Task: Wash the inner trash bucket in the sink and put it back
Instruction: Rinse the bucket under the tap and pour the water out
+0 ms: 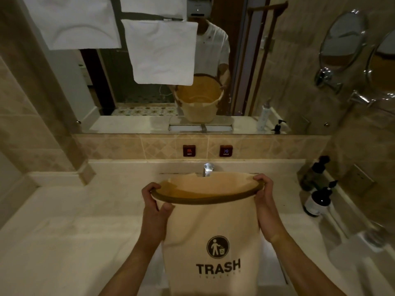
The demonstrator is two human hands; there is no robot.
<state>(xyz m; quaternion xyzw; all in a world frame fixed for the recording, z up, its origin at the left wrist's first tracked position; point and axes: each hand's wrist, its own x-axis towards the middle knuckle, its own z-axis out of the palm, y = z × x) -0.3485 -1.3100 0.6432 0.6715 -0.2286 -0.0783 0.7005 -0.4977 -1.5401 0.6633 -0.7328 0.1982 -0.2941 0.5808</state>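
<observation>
Trash bucket (210,236), rim between left grip (154,202), right grip (266,197)

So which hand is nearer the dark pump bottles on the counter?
Right. The right hand grips the beige trash bucket's rim on the side facing the dark pump bottles; the left hand grips the opposite rim, farther away.

The bucket (211,236) was cream with a dark brown rim and a black "TRASH" logo. The tabletop (74,221) was pale cream, the wall tiles (128,146) beige with a diamond pattern, the towels (162,52) white, and two bottles (318,201) dark.
</observation>
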